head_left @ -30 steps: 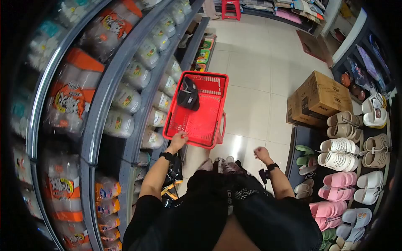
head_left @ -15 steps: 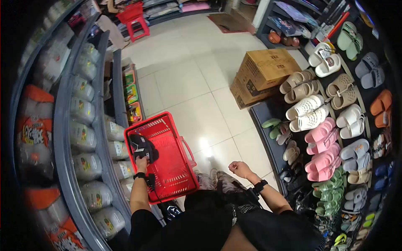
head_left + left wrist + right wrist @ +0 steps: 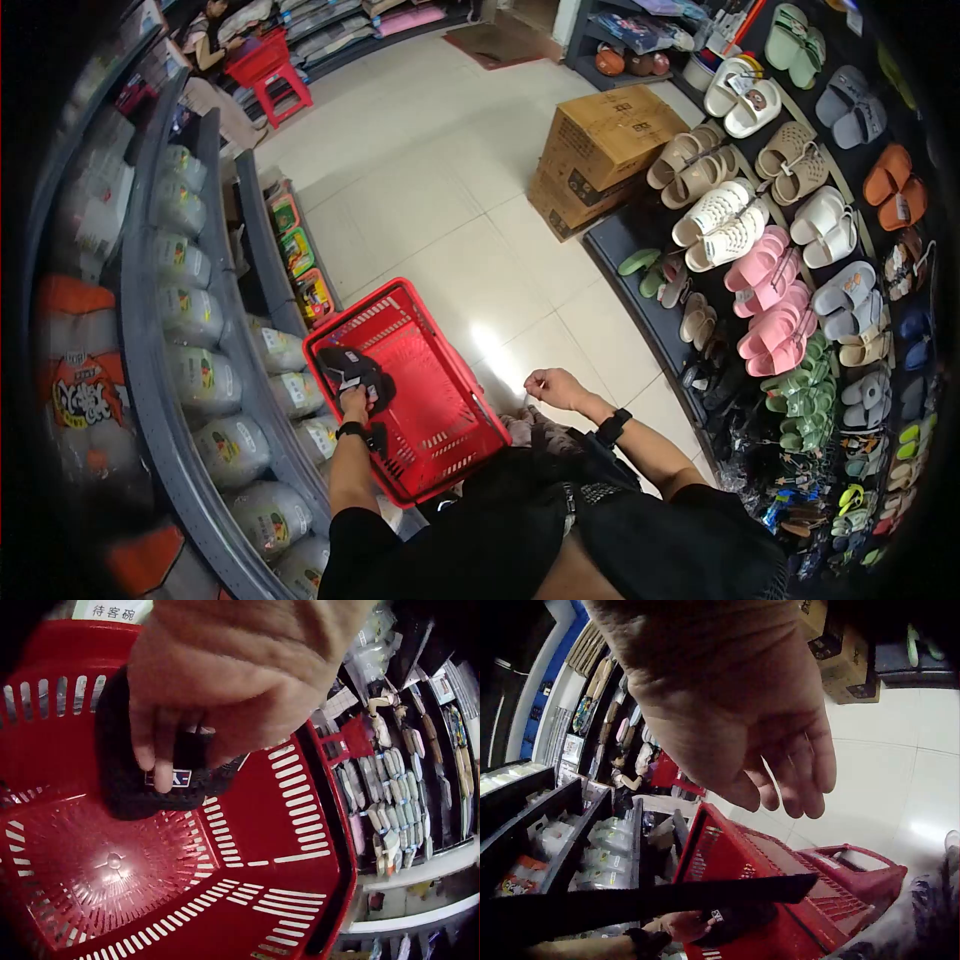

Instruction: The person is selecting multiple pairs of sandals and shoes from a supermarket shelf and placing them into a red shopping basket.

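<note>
A red plastic shopping basket [image 3: 447, 348] stands tilted in front of the person, between the shelf and the slipper rack. Inside it, against its left wall, is a black cap [image 3: 372, 376] with a small lettered patch. The left hand [image 3: 354, 402] reaches into the basket and grips the cap; in the left wrist view its fingertips [image 3: 161, 778] curl over the patch. Part of the cap is hidden under that hand. Beyond the basket's right side, the right hand [image 3: 557, 388] hangs in the air, holding nothing, its fingers loosely bent in the right wrist view.
Shelves with bagged plastic cups [image 3: 205, 378] run along the left. A slipper rack [image 3: 770, 345] lines the right side. Cardboard boxes [image 3: 605, 140] stand on the tiled floor [image 3: 430, 190]. Far left, a person [image 3: 207, 40] is near a red stool [image 3: 280, 95].
The left hand has gone from the basket's near rim to the cap inside. The view has turned right, and the basket appears lower and further left. The right hand stays free.
</note>
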{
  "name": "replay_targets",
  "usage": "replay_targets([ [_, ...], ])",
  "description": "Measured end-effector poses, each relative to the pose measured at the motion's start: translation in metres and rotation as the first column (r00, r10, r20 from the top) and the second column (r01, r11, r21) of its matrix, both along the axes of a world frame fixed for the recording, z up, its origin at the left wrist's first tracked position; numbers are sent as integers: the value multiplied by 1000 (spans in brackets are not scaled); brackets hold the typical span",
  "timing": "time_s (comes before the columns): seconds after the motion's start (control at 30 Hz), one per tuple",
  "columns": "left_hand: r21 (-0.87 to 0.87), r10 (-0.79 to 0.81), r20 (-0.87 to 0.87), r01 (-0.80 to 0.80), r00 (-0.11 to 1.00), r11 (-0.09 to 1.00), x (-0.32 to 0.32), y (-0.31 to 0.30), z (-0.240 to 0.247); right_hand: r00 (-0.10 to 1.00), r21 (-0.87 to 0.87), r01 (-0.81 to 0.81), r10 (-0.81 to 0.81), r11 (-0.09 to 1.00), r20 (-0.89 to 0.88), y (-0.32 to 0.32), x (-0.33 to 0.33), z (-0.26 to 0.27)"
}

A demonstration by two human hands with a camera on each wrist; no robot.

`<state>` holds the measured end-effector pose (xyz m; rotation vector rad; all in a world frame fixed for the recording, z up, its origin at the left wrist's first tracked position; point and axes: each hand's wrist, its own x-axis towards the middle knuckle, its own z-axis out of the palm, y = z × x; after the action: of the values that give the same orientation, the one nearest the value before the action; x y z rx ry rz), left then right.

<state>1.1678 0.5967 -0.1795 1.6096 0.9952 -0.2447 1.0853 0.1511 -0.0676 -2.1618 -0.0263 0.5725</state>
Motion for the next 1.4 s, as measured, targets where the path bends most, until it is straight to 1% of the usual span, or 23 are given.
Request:
replay_targets([
  [0.03,48,104,2,-104,995,993,-3,6,-6,1000,12,-18,19,1000,-3,15,7,-1],
  [0.1,236,-84,-3,82,996,968,-7,17,-15,996,92,-83,84,992,-6,36,20,-5],
  [0.17,248,-130,268,62,955,967,3,6,-12,995,246,-98,100,964,5,63,56,-11],
  [0.2,376,-201,213,110,956,920,-9,19,-17,993,225,-114,119,968,-11,75,58,-10],
  [0.23,474,-177,321,4,930,880,-22,-16,43,990,203,-130,138,970,-26,88,54,-8],
  [0.33,468,-244,264,97,933,879,-25,-8,58,986,323,-36,86,946,-143,116,58,16],
  [0.37,522,-354,249,183,902,833,-37,-21,96,987,337,-152,123,929,105,129,55,0],
  [0.43,536,-489,281,288,826,794,-45,-36,123,992,309,-116,124,944,-6,127,54,18],
  [0.53,520,-612,299,412,732,748,-79,-82,213,968,151,-176,142,973,209,120,41,41],
  [0.6,496,-658,349,464,668,734,-87,-105,235,933,141,-141,84,980,350,106,30,60],
  [0.63,503,-674,354,476,648,721,-88,-119,250,880,131,-123,47,984,473,98,23,68],
  [0.7,657,-833,329,526,445,540,-99,-153,282,815,173,-137,12,975,580,72,5,81],
  [0.73,645,-853,323,565,410,516,-102,-168,290,880,270,-119,-25,955,474,56,-6,84],
  [0.77,670,-890,346,587,296,455,-105,-189,299,931,366,-90,-52,926,361,42,-14,87],
  [0.83,627,-892,366,638,265,447,-111,-216,309,912,362,-34,-120,932,393,21,-29,97],
  [0.9,694,-925,352,623,145,362,-118,-250,320,913,491,137,-302,860,274,-12,-54,101],
  [1.03,710,-934,347,674,-87,201,-141,-352,341,863,426,319,-446,847,239,-108,-116,88],
  [1.1,686,-917,356,717,-181,125,-159,-409,347,764,434,408,-560,803,319,-155,-154,103],
  [1.13,664,-901,366,744,-232,79,-171,-439,350,669,402,394,-558,827,492,-181,-174,109],
  [1.17,588,-897,397,805,-195,85,-181,-469,345,555,352,391,-523,850,647,-206,-195,112],
  [1.23,519,-873,409,854,-265,-17,-198,-531,345,452,413,493,-631,766,630,-257,-238,112],
  [1.3,484,-830,434,868,-350,-112,-228,-587,347,426,522,459,-693,719,581,-297,-290,115],
  [1.4,460,-773,404,839,-488,-290,-282,-665,346,367,503,598,-772,624,520,-342,-370,110],
])
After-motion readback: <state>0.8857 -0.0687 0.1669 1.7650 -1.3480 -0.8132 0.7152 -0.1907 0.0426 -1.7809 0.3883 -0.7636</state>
